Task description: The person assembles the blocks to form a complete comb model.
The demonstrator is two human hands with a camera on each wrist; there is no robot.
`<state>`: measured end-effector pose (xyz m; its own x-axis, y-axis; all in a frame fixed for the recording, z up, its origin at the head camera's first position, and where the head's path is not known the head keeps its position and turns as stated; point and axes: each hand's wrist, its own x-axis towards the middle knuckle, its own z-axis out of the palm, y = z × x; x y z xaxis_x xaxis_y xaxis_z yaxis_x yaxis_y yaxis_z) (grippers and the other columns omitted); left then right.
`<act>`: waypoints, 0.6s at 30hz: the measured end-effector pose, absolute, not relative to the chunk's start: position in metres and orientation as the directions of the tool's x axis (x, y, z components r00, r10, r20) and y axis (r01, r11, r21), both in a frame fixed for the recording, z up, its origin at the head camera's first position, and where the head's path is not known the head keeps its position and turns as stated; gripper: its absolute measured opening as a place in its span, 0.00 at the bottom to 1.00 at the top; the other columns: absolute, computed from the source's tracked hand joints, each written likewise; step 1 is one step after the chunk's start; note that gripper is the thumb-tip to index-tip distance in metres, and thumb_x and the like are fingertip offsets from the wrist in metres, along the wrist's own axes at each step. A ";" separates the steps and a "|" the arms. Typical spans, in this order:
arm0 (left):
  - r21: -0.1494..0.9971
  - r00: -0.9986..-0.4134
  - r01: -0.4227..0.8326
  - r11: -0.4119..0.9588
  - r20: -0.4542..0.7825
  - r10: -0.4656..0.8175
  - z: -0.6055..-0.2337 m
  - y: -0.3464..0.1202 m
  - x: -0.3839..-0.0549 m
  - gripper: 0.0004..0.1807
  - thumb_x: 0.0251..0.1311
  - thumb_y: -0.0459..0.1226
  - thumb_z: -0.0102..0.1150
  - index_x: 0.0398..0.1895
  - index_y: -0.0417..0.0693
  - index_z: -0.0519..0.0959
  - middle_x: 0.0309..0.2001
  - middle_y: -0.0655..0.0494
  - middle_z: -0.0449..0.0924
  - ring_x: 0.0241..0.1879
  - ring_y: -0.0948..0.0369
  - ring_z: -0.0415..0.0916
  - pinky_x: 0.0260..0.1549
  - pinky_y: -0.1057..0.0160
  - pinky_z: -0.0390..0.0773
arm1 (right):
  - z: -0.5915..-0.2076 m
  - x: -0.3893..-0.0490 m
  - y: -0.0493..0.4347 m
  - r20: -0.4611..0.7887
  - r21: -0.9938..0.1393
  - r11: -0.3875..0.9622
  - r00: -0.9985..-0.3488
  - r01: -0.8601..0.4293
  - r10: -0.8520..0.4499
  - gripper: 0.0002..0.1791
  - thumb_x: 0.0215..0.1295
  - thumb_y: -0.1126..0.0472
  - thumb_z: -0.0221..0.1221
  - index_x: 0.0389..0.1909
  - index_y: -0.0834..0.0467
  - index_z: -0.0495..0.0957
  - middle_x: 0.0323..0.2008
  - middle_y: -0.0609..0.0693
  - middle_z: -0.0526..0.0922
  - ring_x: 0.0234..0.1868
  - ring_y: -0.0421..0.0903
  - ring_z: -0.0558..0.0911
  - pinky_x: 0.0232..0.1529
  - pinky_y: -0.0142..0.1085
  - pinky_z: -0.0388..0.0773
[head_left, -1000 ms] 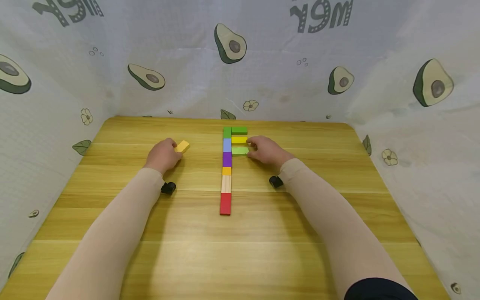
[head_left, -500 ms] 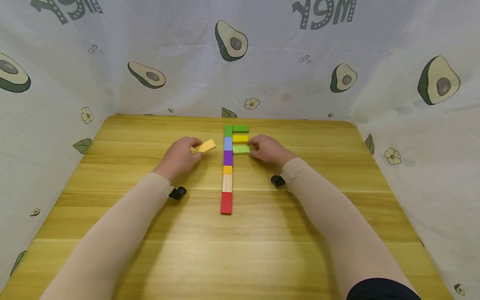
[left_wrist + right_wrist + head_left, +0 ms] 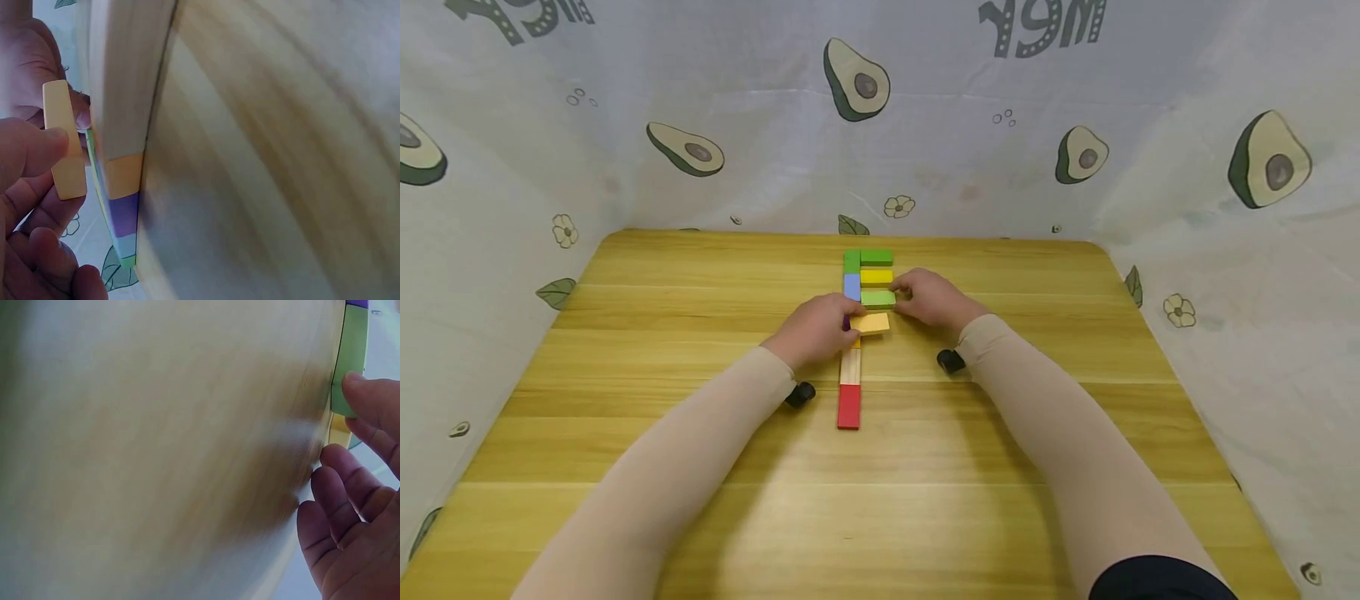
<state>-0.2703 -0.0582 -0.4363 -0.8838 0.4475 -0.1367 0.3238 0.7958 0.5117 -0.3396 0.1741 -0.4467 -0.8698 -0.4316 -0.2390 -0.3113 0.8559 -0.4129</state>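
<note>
My left hand (image 3: 816,331) pinches one end of a pale orange wooden block (image 3: 873,324) between thumb and fingers. The block points right, over the middle of a column of coloured blocks and just nearer than the light green block (image 3: 877,300). In the left wrist view the thumb presses the broad face of the pale orange block (image 3: 65,172). My right hand (image 3: 934,298) holds the right end of the light green block, its thumb on the near side in the right wrist view. A purple block (image 3: 847,322) is mostly hidden behind the left fingers.
The column also has a red block (image 3: 848,407), a natural wood block (image 3: 850,367), a blue block (image 3: 852,287) and a dark green block (image 3: 852,261). A yellow block (image 3: 877,277) and another green block (image 3: 877,257) branch right. Avocado-print cloth (image 3: 775,167) surrounds the table.
My left hand has carried the pale orange block rightward and slightly nearer, from left of the column to over it. My right hand has stayed at the light green block's end.
</note>
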 end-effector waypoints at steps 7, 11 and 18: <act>0.472 -0.871 0.352 0.808 -0.150 0.468 -0.438 -0.054 -0.271 0.22 0.70 0.40 0.63 0.66 0.48 0.81 0.63 0.51 0.83 0.63 0.54 0.79 0.68 0.52 0.76 | -0.449 -0.342 0.175 -0.236 -0.401 0.859 -0.870 -0.318 -0.432 0.25 0.75 0.56 0.64 0.68 0.60 0.78 0.64 0.61 0.79 0.65 0.56 0.77 0.75 0.51 0.70; 0.456 -0.873 0.358 0.815 -0.146 0.465 -0.437 -0.051 -0.271 0.22 0.71 0.41 0.63 0.67 0.49 0.81 0.64 0.51 0.83 0.65 0.53 0.78 0.69 0.52 0.76 | -0.449 -0.342 0.175 -0.237 -0.398 0.860 -0.870 -0.319 -0.432 0.25 0.75 0.56 0.64 0.68 0.60 0.78 0.66 0.61 0.78 0.67 0.57 0.76 0.75 0.51 0.69; 0.490 -0.890 0.314 0.813 -0.147 0.432 -0.440 -0.051 -0.272 0.23 0.71 0.41 0.63 0.67 0.49 0.81 0.66 0.51 0.81 0.67 0.53 0.76 0.70 0.52 0.74 | -0.447 -0.341 0.175 -0.234 -0.401 0.855 -0.866 -0.328 -0.442 0.25 0.75 0.57 0.63 0.68 0.61 0.78 0.67 0.61 0.78 0.68 0.57 0.76 0.76 0.51 0.69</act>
